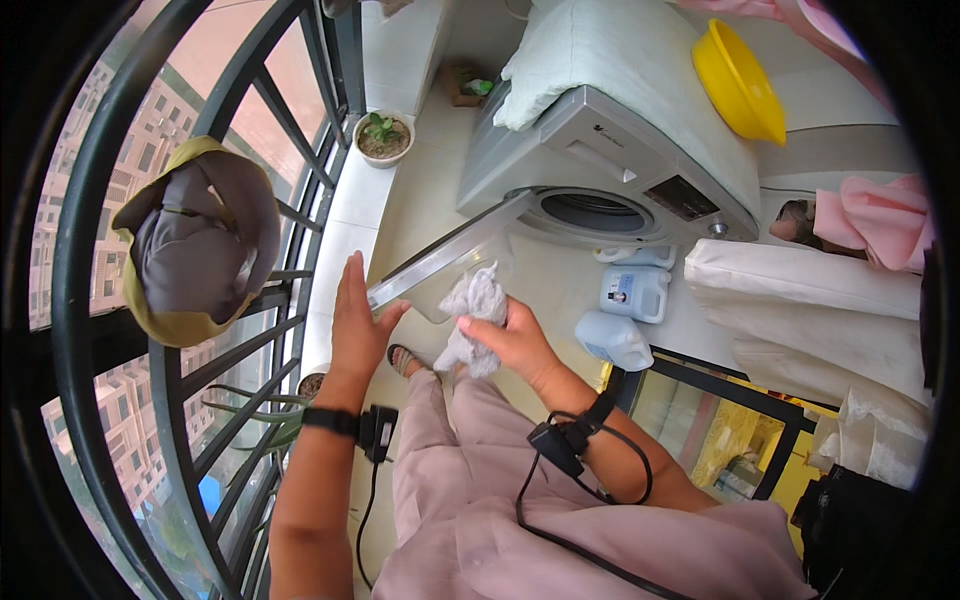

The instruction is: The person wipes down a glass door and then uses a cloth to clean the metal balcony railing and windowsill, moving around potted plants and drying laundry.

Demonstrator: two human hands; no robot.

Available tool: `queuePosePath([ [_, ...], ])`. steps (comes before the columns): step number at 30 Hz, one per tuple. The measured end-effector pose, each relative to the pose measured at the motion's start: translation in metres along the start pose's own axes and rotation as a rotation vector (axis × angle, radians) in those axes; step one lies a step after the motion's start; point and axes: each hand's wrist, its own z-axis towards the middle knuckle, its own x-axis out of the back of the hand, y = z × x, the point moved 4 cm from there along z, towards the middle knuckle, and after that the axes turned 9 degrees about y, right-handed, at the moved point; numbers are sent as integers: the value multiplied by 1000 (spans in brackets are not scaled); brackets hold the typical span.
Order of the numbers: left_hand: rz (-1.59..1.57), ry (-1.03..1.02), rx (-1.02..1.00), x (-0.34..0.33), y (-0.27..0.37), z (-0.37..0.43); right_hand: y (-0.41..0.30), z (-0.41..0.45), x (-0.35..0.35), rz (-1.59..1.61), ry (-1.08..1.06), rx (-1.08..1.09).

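My right hand (517,341) grips a bunched white cloth (475,319) in front of the glass of the washing machine's door (450,251). The door stands swung out from the round opening (592,211) of a silver front-loading washing machine (585,150). My left hand (358,322) is at the door's outer end, its fingers extended and the thumb spread away from them, holding nothing; whether it touches the door edge I cannot tell. Each wrist wears a black strap with a small box and a cable. The part of the cloth inside my right palm is hidden.
Dark metal railings (165,375) line the left side, with a grey and yellow hat (199,240) on them. A potted plant (384,140) sits on the tiled ledge. Plastic jugs (634,291) stand below the machine. A pale cover and a yellow basin (739,82) are on top. Fabric hangs at right.
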Motion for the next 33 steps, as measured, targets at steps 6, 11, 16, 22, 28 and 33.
queuePosePath([
  [6, 170, -246, 147, -74, -40, -7, 11, -6, 29, -81, 47, 17],
  [11, 211, -290, 282, -90, -38, -31, 31, -6, 68, -122, 128, -16],
  [16, 90, -332, 352, -120, -7, -79, 56, -5, 95, -113, 96, -44],
  [22, -156, -822, 331, -182, 29, -146, 104, -16, 141, -131, 162, -86],
  [28, -347, -847, 409, -165, 34, -172, 116, -6, 197, -598, 359, 59],
  [33, 124, -839, 314, -123, -7, -172, 122, 15, 274, -776, 495, 41],
])
